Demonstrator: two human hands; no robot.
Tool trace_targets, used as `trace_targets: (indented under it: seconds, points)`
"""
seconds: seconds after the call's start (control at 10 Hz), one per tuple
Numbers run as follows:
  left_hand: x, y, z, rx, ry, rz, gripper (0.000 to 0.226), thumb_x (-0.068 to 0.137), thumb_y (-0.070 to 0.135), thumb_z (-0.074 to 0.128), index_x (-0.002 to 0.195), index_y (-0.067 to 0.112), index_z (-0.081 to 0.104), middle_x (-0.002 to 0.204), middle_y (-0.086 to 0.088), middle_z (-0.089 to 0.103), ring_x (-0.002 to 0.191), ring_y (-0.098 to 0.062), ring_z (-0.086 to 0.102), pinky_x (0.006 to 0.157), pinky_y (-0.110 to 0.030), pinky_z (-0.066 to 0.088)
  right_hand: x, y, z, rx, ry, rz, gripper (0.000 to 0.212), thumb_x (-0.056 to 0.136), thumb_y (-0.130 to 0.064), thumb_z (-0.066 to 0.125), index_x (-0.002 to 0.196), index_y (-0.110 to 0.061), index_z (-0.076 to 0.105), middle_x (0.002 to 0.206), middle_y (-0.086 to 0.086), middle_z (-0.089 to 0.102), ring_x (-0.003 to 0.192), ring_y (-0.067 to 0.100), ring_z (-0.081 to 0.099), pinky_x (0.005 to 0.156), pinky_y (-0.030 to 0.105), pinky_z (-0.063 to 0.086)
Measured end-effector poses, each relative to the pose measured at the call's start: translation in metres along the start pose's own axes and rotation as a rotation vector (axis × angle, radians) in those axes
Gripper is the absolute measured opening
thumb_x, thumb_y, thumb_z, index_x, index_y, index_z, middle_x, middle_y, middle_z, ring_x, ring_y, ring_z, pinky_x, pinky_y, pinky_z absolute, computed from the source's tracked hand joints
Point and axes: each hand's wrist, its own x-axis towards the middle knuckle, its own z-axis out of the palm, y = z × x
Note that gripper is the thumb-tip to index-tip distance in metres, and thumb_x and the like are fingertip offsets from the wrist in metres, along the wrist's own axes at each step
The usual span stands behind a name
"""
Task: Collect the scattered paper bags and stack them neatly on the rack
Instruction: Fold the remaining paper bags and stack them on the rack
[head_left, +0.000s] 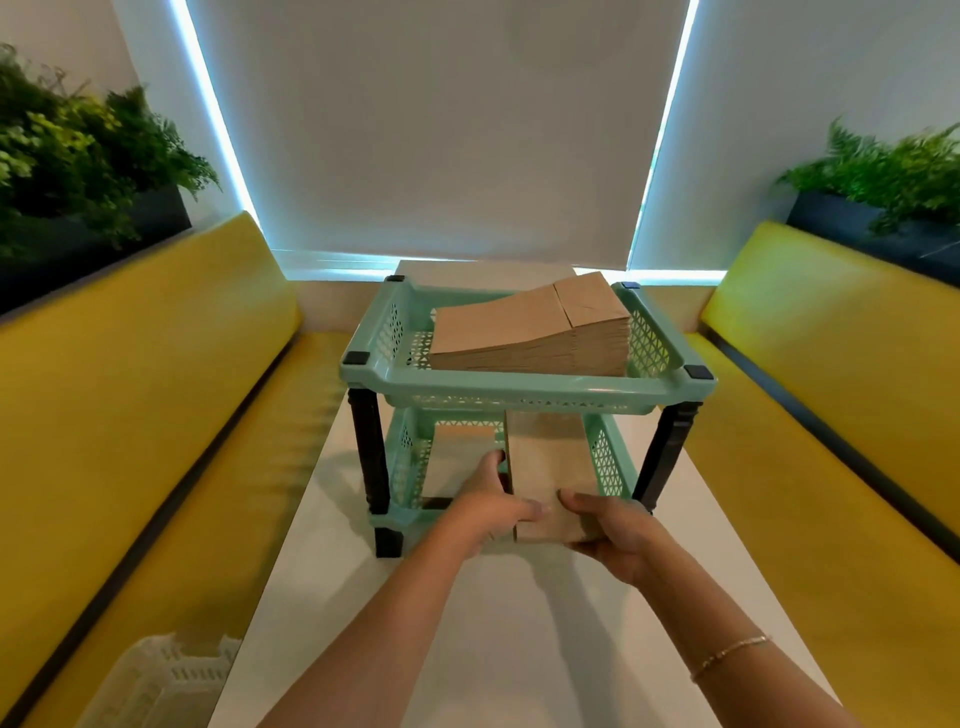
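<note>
Head view: both hands hold a bundle of paper bags (550, 478) at its near end, left hand (493, 499) curled along its left side, right hand (608, 525) gripping the near right corner, its far end inside the lower shelf (410, 462) of the green rack (519, 387) mid-bench (519, 623). A taller stack (530, 338) fills the top tray. Risks: the bundle may catch the tray's underside, fan out if either grip loosens, or push the light rack backwards

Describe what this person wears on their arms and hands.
Both forearms are bare, with no sleeves in view. The left hand has no glove, ring or watch showing. The right hand is also ungloved; a thin gold-toned chain bracelet circles its wrist.
</note>
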Motion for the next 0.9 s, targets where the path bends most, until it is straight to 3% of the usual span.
trace_targets:
  seconds: [0.1,0.2,0.3,0.4,0.5,0.6,0.8,0.9]
  points:
    - [0.015,0.018,0.001,-0.014,0.025,-0.023,0.076,0.07,0.016,0.081,0.133,0.021,0.04,0.122,-0.004,0.06,0.108,-0.023,0.058,0.094,-0.042,0.05,0.021,-0.016,0.006,-0.098,0.105,0.003,0.016,0.083,-0.008,0.067,0.085,-0.011,0.052,0.093,0.013,0.063,0.096,0.032,0.062,0.09,0.046,0.052]
    - [0.027,0.031,0.006,-0.047,0.042,-0.025,0.051,0.074,0.007,0.076,0.117,0.016,0.049,0.116,-0.006,0.062,0.103,-0.022,0.059,0.093,-0.039,0.051,0.042,-0.028,0.009,-0.324,0.202,-0.022,0.021,0.085,-0.018,0.067,0.095,-0.004,0.056,0.102,0.017,0.064,0.097,0.032,0.063,0.085,0.041,0.054]
    - [0.036,0.043,0.015,0.048,0.053,-0.026,0.025,0.079,0.004,0.068,0.086,0.019,0.05,0.103,-0.005,0.06,0.098,-0.021,0.056,0.089,-0.032,0.049,0.056,-0.035,0.007,-0.529,0.228,-0.046,0.013,0.086,-0.016,0.062,0.088,-0.004,0.058,0.1,0.013,0.061,0.093,0.027,0.06,0.074,0.033,0.052]
    - [0.042,0.049,0.021,0.109,0.084,-0.054,0.019,0.083,0.006,0.064,0.081,0.017,0.049,0.1,-0.007,0.058,0.09,-0.019,0.053,0.083,-0.028,0.047,0.067,-0.038,0.005,-0.666,0.217,-0.069,0.021,0.09,-0.013,0.056,0.106,-0.002,0.061,0.111,0.018,0.061,0.088,0.023,0.052,0.059,0.023,0.041]
    - [0.058,0.043,0.025,0.242,0.103,-0.058,0.013,0.087,0.009,0.06,0.099,0.011,0.053,0.114,-0.014,0.06,0.097,-0.022,0.055,0.086,-0.03,0.047,0.073,-0.038,0.006,-0.767,0.239,-0.052,0.033,0.092,-0.015,0.053,0.119,0.004,0.057,0.124,0.019,0.059,0.11,0.031,0.057,0.08,0.032,0.047]
    - [0.064,0.04,0.029,0.416,0.081,-0.058,0.028,0.089,0.012,0.057,0.115,0.0,0.055,0.121,-0.015,0.059,0.11,-0.027,0.057,0.085,-0.029,0.047,0.073,-0.038,0.011,-0.918,0.21,-0.039,0.034,0.093,-0.013,0.048,0.123,0.004,0.055,0.127,0.019,0.056,0.119,0.031,0.052,0.092,0.032,0.044]
    - [0.066,0.035,0.036,0.461,0.052,-0.1,0.029,0.086,0.008,0.055,0.112,-0.003,0.058,0.116,-0.018,0.062,0.106,-0.031,0.06,0.081,-0.032,0.048,0.081,-0.028,0.014,-1.151,0.168,-0.043,0.035,0.096,-0.014,0.042,0.125,0.003,0.052,0.13,0.018,0.054,0.122,0.03,0.051,0.096,0.031,0.042]
    - [0.063,0.031,0.04,0.408,0.083,-0.135,0.044,0.09,0.009,0.05,0.131,-0.003,0.04,0.128,-0.019,0.054,0.116,-0.031,0.054,0.089,-0.032,0.045,0.084,-0.027,0.014,-1.288,0.184,-0.083,0.035,0.098,-0.02,0.039,0.124,-0.002,0.053,0.129,0.014,0.055,0.12,0.026,0.052,0.096,0.027,0.041]
